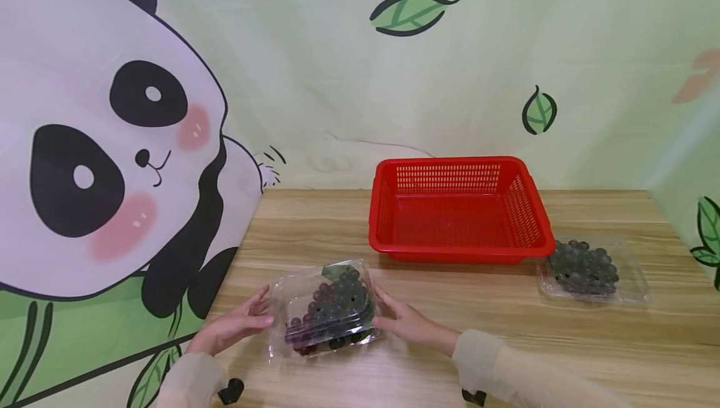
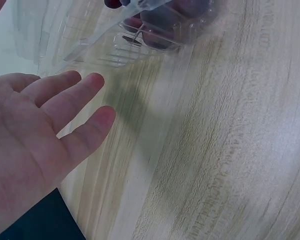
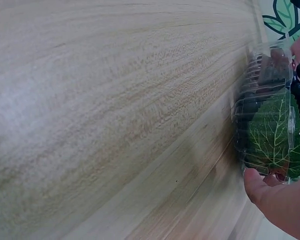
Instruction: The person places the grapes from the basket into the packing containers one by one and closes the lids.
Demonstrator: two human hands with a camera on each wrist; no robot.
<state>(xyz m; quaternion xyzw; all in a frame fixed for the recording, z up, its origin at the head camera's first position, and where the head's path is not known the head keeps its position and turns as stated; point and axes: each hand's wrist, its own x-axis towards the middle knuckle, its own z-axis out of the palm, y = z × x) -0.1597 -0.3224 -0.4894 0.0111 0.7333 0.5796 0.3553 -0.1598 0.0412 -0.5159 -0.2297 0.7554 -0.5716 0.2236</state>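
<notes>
A clear plastic clamshell box (image 1: 292,295) of dark grapes (image 1: 332,302) is tilted at the front of the table, a green leaf (image 3: 270,135) showing inside. My right hand (image 1: 413,327) grips the box's right end, its thumb low on the wall in the right wrist view. At the opposite end is my left hand (image 1: 233,327), thumb at the box edge in the head view. In the left wrist view its other fingers (image 2: 72,97) extend loosely beside the box, not curled round it. Part of the right hand's grip is hidden.
A red perforated plastic basket (image 1: 455,220) stands at the back, against the printed backdrop. A second clear box (image 1: 632,283) with dark grapes (image 1: 585,267) lies right of it on the wood-grain table (image 1: 506,320).
</notes>
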